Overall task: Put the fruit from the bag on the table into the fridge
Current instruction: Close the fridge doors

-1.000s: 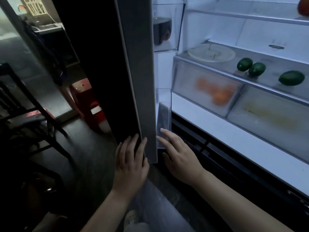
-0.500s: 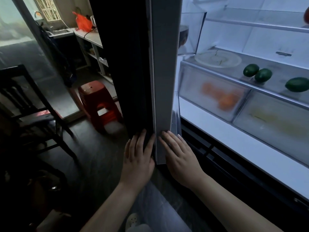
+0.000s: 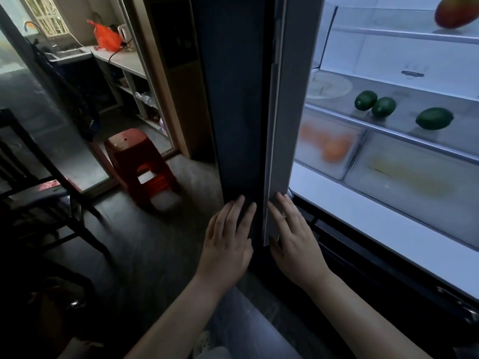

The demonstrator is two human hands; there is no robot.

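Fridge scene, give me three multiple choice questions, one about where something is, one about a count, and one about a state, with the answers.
1. Where are the orange fruits? A. door bin B. left drawer C. floor
2. How many green fruits lie on the glass shelf? A. two B. three C. five
3. How do the left hand and right hand meet the fridge door? A. both fists B. one grips a bag C. both flat, fingers straight

Answers: B, they show blurred through the drawer's front; B, two sit close together and one lies apart to the right; C, one hand lies on each side of the door's edge.
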